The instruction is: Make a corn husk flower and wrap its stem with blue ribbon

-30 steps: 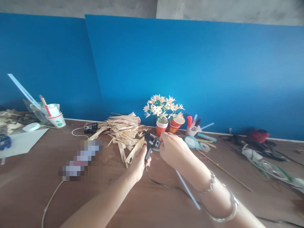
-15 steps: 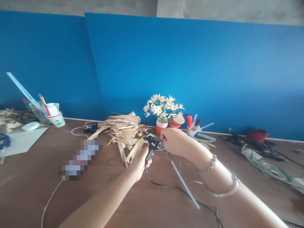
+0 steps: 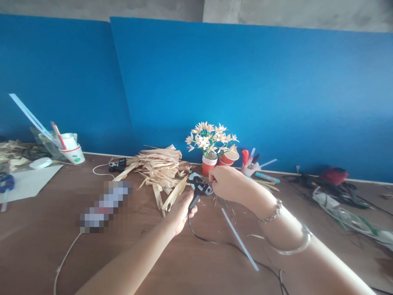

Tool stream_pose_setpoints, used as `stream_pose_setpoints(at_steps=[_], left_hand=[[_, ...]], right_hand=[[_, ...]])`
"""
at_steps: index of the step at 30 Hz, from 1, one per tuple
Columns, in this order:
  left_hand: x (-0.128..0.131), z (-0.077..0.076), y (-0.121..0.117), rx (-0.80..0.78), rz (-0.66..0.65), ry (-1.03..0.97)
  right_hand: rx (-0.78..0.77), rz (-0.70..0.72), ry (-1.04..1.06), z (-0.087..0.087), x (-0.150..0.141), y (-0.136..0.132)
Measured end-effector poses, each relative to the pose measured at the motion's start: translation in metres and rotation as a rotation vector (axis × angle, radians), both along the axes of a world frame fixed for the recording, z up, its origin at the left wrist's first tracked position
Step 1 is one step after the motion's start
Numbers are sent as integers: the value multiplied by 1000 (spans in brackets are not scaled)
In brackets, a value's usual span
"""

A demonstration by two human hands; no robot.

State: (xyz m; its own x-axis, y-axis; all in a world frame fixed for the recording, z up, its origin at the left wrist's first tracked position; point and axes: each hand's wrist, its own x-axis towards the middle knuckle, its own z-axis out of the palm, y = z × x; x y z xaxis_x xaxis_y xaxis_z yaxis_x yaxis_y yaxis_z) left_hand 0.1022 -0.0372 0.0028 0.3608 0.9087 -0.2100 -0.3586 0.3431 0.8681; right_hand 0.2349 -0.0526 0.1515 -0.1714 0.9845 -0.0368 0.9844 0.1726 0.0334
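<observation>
My left hand (image 3: 180,209) is wrapped round the handle of a black glue gun (image 3: 198,191), whose cord (image 3: 215,242) trails toward me over the brown table (image 3: 46,229). My right hand (image 3: 229,183) is closed at the back of the gun, fingers pinched on something I cannot make out. A clear glue stick (image 3: 239,239) lies on the table below my right wrist. A heap of dried straw-coloured leaves (image 3: 159,169) lies just left of the gun.
Two red paper cups with cream paper flowers (image 3: 211,143) stand behind my hands. A pen holder (image 3: 250,164) and wires (image 3: 334,190) lie to the right. A blurred power strip (image 3: 104,205), white paper (image 3: 27,182) and a tilted cup (image 3: 72,152) are on the left.
My right hand drew in against the back of the glue gun, and the clear stick now lies on the table. The gun dropped slightly lower. My left hand kept its hold.
</observation>
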Motion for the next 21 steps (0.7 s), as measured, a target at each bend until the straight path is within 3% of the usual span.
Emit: stream_pose_setpoints(at_steps=[21], left_hand=[[-2, -3, 2, -8, -8, -21]], right_hand=[[15, -14, 16, 1, 1, -3]])
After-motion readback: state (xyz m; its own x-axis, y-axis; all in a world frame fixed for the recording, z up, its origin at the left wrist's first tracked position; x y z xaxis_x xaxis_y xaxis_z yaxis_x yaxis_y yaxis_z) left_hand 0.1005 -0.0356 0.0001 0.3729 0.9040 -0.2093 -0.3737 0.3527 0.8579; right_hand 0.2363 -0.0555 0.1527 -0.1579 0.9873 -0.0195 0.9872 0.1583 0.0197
